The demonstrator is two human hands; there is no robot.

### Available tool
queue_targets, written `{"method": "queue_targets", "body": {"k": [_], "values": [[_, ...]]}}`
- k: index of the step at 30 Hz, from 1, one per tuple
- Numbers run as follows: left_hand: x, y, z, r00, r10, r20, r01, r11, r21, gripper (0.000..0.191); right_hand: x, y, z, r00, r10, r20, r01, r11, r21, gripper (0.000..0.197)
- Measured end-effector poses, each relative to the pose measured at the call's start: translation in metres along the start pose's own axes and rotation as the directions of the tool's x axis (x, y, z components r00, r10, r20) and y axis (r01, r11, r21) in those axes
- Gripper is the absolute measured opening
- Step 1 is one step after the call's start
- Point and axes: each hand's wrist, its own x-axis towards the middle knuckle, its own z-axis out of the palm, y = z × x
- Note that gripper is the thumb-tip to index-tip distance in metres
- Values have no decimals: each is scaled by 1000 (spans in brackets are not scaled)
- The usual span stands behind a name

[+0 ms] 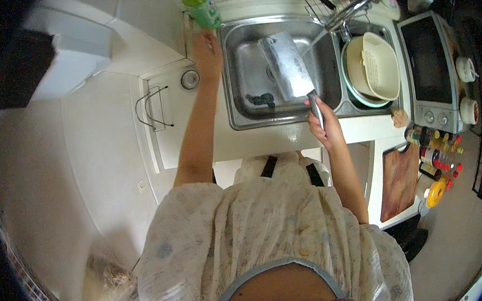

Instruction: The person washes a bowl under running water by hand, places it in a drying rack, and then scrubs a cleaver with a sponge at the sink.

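Note:
My right hand [327, 123] grips the handle of a broad cleaver [287, 67] and holds its wet, shiny blade over the stainless steel sink [244, 70]. A thin stream of water runs from the chrome faucet [349, 12] toward the blade. My left hand [207, 50] reaches past the sink's left rim to the base of a green plastic bottle [207, 11]. Its fingers are partly hidden, so I cannot tell whether they hold the bottle. On the sink floor, left of the blade, is a dark patch [261, 100] I cannot identify.
A cream plastic basin [367, 66] is stacked in a pale green one [348, 85] right of the sink. Farther right are a microwave oven [427, 65], sauce bottles [428, 155] and a wooden cutting board [398, 182]. A wire rack [153, 108] and small round lid [190, 79] lie left.

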Motion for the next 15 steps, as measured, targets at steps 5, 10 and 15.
{"method": "queue_targets", "body": {"k": [5,10,15], "values": [[-129,-53,70,710,-317,629,182,945,270,29,-39,16,-49,970,31,-240,-29,1000,11,30],[-187,-100,131,329,-453,829,-293,785,545,45,-61,26,-74,946,-4,-325,31,997,75,31],[-220,-116,148,374,-410,832,-514,655,554,67,-70,29,-78,906,49,-420,8,991,132,33]]}}
